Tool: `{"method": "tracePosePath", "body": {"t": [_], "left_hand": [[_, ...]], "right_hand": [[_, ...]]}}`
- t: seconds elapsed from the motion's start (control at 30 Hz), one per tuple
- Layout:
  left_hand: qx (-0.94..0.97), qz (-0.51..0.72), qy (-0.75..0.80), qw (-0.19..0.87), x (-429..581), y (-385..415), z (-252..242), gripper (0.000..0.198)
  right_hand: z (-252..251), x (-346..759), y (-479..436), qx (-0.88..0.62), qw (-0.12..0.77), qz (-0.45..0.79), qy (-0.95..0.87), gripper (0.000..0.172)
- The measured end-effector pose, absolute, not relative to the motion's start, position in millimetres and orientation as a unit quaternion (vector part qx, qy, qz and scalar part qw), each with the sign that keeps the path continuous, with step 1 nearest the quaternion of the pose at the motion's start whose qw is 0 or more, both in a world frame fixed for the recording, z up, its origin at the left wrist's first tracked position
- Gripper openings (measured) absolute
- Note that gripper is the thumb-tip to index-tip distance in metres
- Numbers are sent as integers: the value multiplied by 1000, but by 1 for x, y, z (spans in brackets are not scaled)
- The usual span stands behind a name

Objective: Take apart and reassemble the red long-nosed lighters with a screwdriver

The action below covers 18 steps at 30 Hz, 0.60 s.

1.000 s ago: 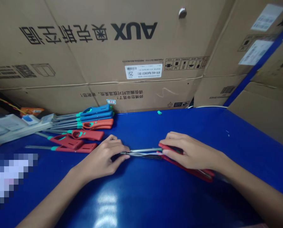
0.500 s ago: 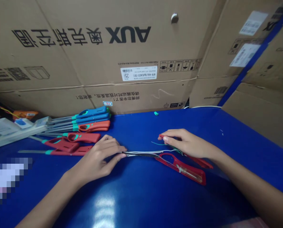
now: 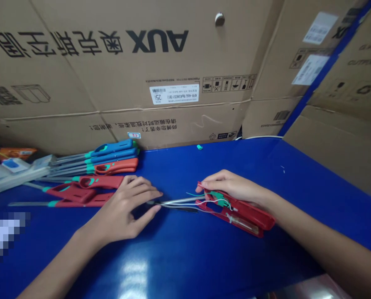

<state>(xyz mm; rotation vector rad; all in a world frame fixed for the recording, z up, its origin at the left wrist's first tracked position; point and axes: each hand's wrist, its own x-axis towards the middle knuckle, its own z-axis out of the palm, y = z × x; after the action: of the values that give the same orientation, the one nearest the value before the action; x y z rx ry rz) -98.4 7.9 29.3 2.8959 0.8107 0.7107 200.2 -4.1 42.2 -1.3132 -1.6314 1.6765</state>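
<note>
A red long-nosed lighter (image 3: 241,214) lies opened in two half-shells on the blue table (image 3: 204,257), with thin white and green wires and a teal part showing inside. Its metal tube (image 3: 179,202) points left. My right hand (image 3: 232,189) grips the upper red half-shell near its front end, fingers curled over it. My left hand (image 3: 126,209) lies on the table with fingers pressed down on the tip of the metal tube.
A stack of assembled blue and red lighters (image 3: 101,170) lies at the left. Large cardboard boxes (image 3: 160,74) wall the table's back and right. A small teal piece (image 3: 199,147) sits by the boxes. White packets (image 3: 11,172) lie at the far left.
My right hand has brought the upper red half-shell back down over the lower one, after lifting it off. The view has shifted slightly right. My left hand stays on the tube tip.
</note>
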Motion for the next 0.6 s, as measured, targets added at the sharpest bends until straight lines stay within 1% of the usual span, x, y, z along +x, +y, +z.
{"method": "tracePosePath", "body": {"t": [0.07,0.17,0.3,0.4,0.5,0.6], "left_hand": [[933,251,257,-2,-92,4,27,20],[914,328,235,-44,-72,-8,21,25],[912,353,201,-61,-40,-32,15,26],[909,350,208,-95,-27,-43,14,21],[913,333,218,-90,-24,-44,14,12],[907,342,226,-91,-24,-43,13,3]], "right_hand": [[41,194,-7,-480,239,632,-559,29],[39,185,-13,-471,239,663,-531,33],[34,174,-19,-456,230,641,-573,33],[32,168,-23,-440,227,615,-614,31],[33,164,-25,-443,216,615,-615,25],[35,161,-26,-446,208,615,-616,23]]}}
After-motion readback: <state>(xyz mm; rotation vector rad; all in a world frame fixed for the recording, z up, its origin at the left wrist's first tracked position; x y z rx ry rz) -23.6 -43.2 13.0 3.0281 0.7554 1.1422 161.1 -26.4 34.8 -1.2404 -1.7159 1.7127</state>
